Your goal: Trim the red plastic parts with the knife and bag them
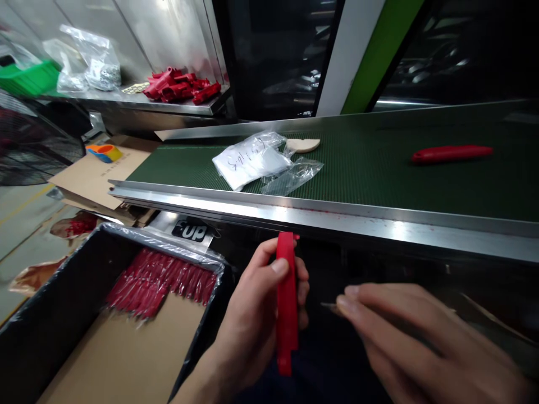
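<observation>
One red part (286, 306) sits in your left hand (256, 292), near centre, unbagged, so likely unfinished. Your right hand (404, 331), right of it and apart, pinches one thin tool (332, 307), blurred. One loose piece (452, 154) on belt (370, 177), right. Far left, red pile (177, 87) on shelf (135, 102), too jumbled to count. Near left, box (138, 353) with bagged pieces (145, 280), seemingly done, uncountable.

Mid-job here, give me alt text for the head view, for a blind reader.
The left hand grips a long red part; the right hand, beside it, pinches a small thin object, blurred. Behind them, a green belt bears a white packet and a red piece; at the picture's lower left, a plastic-lined box holds wrapped red items.
</observation>
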`<move>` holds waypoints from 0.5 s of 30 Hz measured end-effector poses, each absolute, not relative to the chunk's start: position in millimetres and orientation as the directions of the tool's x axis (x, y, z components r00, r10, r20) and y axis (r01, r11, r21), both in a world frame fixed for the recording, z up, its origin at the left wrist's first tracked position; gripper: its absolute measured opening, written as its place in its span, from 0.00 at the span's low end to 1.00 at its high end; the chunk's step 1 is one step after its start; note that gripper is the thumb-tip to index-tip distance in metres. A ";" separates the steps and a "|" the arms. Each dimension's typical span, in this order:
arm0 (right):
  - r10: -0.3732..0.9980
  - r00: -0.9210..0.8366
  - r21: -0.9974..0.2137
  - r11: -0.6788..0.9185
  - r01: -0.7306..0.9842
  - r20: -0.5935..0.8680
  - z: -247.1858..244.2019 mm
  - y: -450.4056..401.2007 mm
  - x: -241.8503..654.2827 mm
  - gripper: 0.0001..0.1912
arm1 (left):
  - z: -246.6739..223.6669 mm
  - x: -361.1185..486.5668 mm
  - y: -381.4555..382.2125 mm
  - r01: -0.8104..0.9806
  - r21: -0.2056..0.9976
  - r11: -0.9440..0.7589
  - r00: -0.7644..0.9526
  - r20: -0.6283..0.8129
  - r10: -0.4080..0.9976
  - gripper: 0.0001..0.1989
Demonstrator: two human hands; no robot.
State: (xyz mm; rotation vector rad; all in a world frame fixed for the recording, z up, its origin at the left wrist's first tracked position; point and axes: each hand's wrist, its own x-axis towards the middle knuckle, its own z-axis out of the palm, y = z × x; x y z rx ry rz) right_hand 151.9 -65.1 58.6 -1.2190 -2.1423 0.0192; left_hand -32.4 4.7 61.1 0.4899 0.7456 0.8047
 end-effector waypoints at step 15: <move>0.774 -0.371 -0.206 0.530 0.823 0.513 57.5 -46.8 156.0 0.26 | 65.4 -36.8 -23.7 -0.308 0.731 0.608 0.478 -0.434 0.764 0.19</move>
